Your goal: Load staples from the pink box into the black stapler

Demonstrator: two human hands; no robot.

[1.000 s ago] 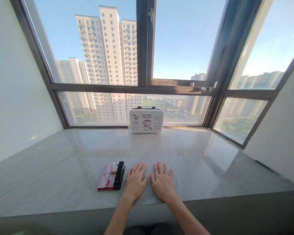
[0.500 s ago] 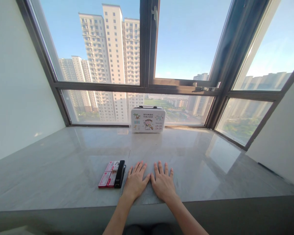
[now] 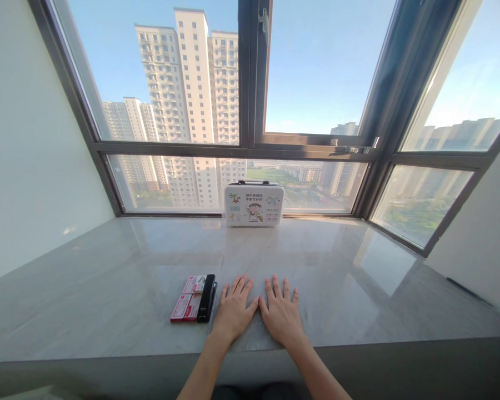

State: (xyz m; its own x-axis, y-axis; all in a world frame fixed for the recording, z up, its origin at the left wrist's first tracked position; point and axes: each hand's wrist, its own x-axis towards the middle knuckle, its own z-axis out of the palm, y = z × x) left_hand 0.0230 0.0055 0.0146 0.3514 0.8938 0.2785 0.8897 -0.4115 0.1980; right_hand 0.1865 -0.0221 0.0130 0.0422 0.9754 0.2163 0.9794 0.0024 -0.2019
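My left hand (image 3: 234, 310) lies flat on the grey stone window sill (image 3: 120, 300), fingers spread and holding nothing. Beside it, my right hand (image 3: 281, 312) rests palm down in the same way, also free of any object. The two thumbs meet or nearly meet. Just left of my left hand is a black stapler (image 3: 206, 298). It lies against several small red-and-white boxes (image 3: 180, 307), which look like staple boxes. Part of the stapler's right side is close to my left fingers, without clear contact.
A white case (image 3: 254, 205) with cartoon prints and a dark handle stands upright at the back of the sill, against the window. Dark window frames (image 3: 233, 150) border the sill behind. A thin dark strip (image 3: 469, 290) lies along the right wall.
The whole view has shifted slightly, so everything appears a little further right. Both hands stay flat in the same place on the sill, and the objects have not moved.
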